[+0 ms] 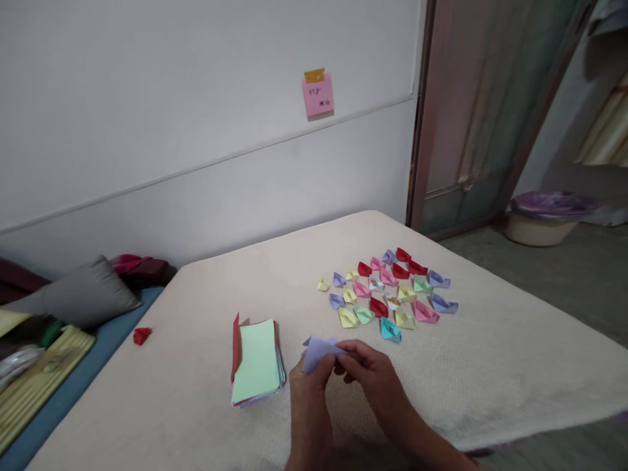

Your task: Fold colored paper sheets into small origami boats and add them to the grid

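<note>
A partly folded sheet of lavender paper (pixel 318 350) is held up between my two hands, over the near part of the covered table. My left hand (pixel 310 392) pinches its lower left side with the thumb on top. At the sheet's right corner, the fingertips of my right hand (pixel 370 369) are closed on the paper. To the left lies a stack of coloured paper (pixel 258 360), pale green on top, with a red sheet standing folded along its left edge. Beyond my hands, several small folded paper boats (pixel 379 307) sit in rows, in red, pink, yellow, green, blue and lavender.
A crumpled red paper piece (pixel 142 335) lies at the table's left. Past that edge are a grey cushion (pixel 83 294) and a yellow slatted item (pixel 46 376). A pink note (pixel 318 97) is taped to the wall. On the floor at right stands a basin (pixel 540 229).
</note>
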`<state>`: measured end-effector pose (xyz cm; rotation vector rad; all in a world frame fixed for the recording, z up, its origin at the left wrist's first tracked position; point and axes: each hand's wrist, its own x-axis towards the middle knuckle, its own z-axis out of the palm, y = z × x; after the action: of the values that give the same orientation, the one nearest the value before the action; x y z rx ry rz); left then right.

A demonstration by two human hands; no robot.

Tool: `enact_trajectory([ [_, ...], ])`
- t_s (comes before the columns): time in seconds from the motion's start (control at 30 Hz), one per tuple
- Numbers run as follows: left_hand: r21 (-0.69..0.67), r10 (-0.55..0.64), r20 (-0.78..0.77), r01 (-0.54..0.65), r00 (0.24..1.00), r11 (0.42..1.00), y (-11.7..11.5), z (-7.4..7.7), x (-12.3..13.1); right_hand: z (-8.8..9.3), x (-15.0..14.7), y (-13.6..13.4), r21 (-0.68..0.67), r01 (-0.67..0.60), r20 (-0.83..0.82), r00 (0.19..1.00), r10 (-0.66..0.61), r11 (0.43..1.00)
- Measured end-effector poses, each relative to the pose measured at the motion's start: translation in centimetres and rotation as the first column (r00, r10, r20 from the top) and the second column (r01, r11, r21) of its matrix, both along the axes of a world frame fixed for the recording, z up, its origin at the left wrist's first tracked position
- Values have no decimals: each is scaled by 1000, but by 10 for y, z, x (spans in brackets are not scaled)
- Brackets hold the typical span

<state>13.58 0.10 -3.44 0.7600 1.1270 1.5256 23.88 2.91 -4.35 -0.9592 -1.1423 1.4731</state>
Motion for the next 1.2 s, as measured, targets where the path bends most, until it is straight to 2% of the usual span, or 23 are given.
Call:
enact_trajectory([
  [0.23,9,-51,-2,51,999,999,-1,6,3,-3,2,3,7,-11,15,1000,11,1000],
  [0.7,-45,18,112,-13,994,999,0,10,4,0,5,4,11,-32,-2,999,32,999],
  [0.93,-66,57,126,-49,990,997,1,6,3,-1,7,6,41,7,37,999,-9,999],
  [1.2,54,-12,146,4,989,999,1,3,2,-8,4,5,68,25,59,998,-29,997],
])
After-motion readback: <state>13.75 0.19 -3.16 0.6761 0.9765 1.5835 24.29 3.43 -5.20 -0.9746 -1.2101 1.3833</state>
